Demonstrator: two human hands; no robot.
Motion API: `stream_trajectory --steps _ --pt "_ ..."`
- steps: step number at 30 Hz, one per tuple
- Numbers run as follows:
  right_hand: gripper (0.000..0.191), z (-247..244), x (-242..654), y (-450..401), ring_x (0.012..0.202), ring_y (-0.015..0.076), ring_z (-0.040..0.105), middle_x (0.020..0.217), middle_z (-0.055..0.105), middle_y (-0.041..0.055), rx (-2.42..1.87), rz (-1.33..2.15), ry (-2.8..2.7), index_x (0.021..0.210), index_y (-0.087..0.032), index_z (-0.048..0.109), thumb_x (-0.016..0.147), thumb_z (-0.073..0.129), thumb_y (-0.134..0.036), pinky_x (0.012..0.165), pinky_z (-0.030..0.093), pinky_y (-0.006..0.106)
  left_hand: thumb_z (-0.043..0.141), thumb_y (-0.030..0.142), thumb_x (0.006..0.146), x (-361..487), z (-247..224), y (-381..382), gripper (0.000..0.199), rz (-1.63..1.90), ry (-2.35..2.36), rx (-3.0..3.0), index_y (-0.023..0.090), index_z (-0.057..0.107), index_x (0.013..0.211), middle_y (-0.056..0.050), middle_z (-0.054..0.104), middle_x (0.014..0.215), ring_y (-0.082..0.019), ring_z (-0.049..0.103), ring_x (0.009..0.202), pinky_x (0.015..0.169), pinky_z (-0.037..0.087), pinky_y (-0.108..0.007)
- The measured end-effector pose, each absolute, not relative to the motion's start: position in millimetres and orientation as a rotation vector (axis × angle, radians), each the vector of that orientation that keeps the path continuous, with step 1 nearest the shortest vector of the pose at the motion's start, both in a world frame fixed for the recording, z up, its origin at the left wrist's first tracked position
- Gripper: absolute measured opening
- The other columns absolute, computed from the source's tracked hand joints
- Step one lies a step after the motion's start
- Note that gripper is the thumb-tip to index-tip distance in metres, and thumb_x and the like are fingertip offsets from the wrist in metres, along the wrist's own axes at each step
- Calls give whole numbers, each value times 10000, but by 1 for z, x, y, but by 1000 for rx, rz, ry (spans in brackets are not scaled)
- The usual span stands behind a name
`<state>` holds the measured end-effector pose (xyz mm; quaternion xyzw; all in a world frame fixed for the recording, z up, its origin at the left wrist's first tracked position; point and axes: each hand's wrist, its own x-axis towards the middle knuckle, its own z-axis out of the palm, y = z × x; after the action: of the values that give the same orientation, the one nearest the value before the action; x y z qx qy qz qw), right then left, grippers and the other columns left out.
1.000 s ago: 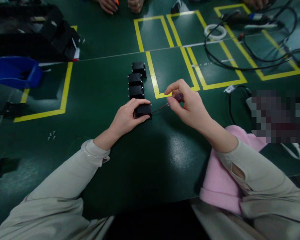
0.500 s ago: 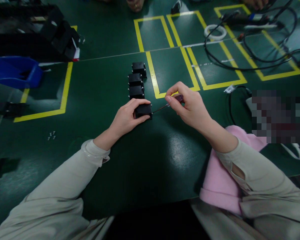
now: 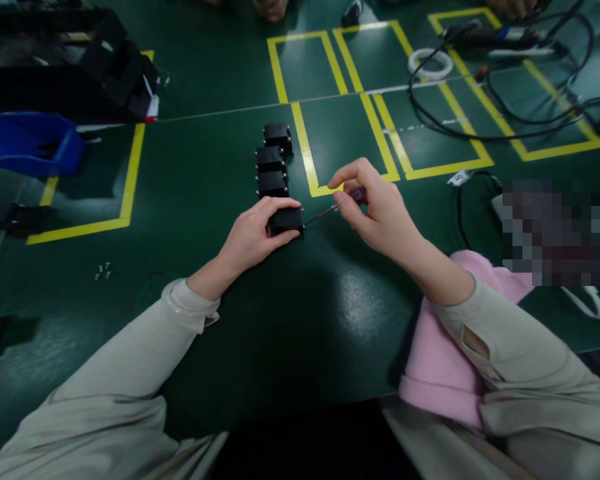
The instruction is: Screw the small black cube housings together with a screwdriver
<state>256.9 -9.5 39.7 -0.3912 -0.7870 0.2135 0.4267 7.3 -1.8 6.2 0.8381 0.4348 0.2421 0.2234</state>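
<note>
My left hand (image 3: pixel 254 231) is closed around a small black block (image 3: pixel 288 219) on the green table, thumb on the near side and fingers on the far side. In my right hand (image 3: pixel 373 203) is a screwdriver (image 3: pixel 323 215) with a dark handle, held at a slant. Its tip meets a small silver screw on the block's right side. Three similar black blocks (image 3: pixel 273 181) stand in a row just beyond my left hand, with small screws showing on their sides. Several loose screws (image 3: pixel 103 270) lie on the table to the left.
A blue bin (image 3: pixel 33 143) and stacked black parts (image 3: pixel 65 73) stand at the left. Yellow tape (image 3: pixel 333 190) marks rectangles on the table. Black cables and a white ring (image 3: pixel 430 65) lie at the back right. Pink cloth (image 3: pixel 440 360) sits beneath my right forearm. Another person's hand (image 3: pixel 271 8) shows at the far edge.
My right hand's fingers have shifted slightly on the screwdriver handle, with the index finger lifting away a little. The left hand and the black block stay in place.
</note>
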Motion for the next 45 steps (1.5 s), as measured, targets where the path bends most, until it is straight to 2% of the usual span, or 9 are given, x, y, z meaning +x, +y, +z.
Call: stream_trajectory --steps 3,8,14,21,26,32,38,43,45 --pt "68 39 258 -9 546 58 516 713 525 -63 -977 531 -1965 1012 -195 540 979 500 -238 587 397 233 693 344 892 7 7 -2 443 673 1196 2311 217 604 1308 -52 662 1253 -236 639 1141 996 488 -343" --pt "148 38 258 -9 524 51 510 710 531 -61 -991 533 -1960 935 -203 540 994 527 -337 563 375 229 700 331 888 7 7 -2 441 680 1192 2316 215 609 1304 -49 664 1244 -230 641 1130 985 490 -335" --pt "87 40 257 -10 528 67 490 679 506 -72 -972 544 -1969 1042 -199 527 988 485 -252 581 395 242 698 348 894 7 6 -2 442 681 1184 2326 220 605 1307 -50 662 1247 -233 640 1138 988 489 -340" --pt "157 38 258 -9 528 50 507 730 543 -55 -1002 530 -1958 945 -197 545 998 523 -343 572 389 237 696 340 892 8 7 -2 437 677 1190 2324 212 607 1300 -51 664 1255 -236 640 1143 997 491 -345" --pt "95 39 258 -10 561 73 516 722 541 -58 -982 525 -1976 1031 -205 531 996 492 -284 605 423 247 694 339 889 8 7 -2 442 668 1199 2312 218 604 1304 -51 662 1252 -239 639 1139 994 495 -353" --pt "159 38 257 -9 559 62 534 739 557 -46 -960 534 -1970 941 -198 548 997 525 -344 579 406 234 693 338 887 7 7 -2 444 667 1204 2311 220 604 1306 -50 661 1258 -240 640 1137 1008 492 -360" --pt "125 39 258 -10 596 82 528 760 566 -45 -992 506 -1981 1051 -203 538 984 518 -307 625 445 248 696 331 890 8 7 -2 436 672 1196 2320 216 605 1301 -50 661 1251 -234 639 1140 1000 491 -351" --pt "200 38 258 -9 601 76 553 768 576 -33 -999 507 -1981 938 -204 545 1002 507 -390 596 417 235 692 336 891 8 8 -3 439 672 1200 2316 221 603 1305 -50 661 1256 -236 637 1148 1003 491 -352" --pt "180 39 257 -9 599 81 543 757 562 -34 -1004 494 -1976 962 -209 545 1004 493 -376 592 419 236 688 337 893 8 8 -3 438 667 1201 2314 217 603 1305 -54 661 1256 -237 638 1147 1003 491 -353"
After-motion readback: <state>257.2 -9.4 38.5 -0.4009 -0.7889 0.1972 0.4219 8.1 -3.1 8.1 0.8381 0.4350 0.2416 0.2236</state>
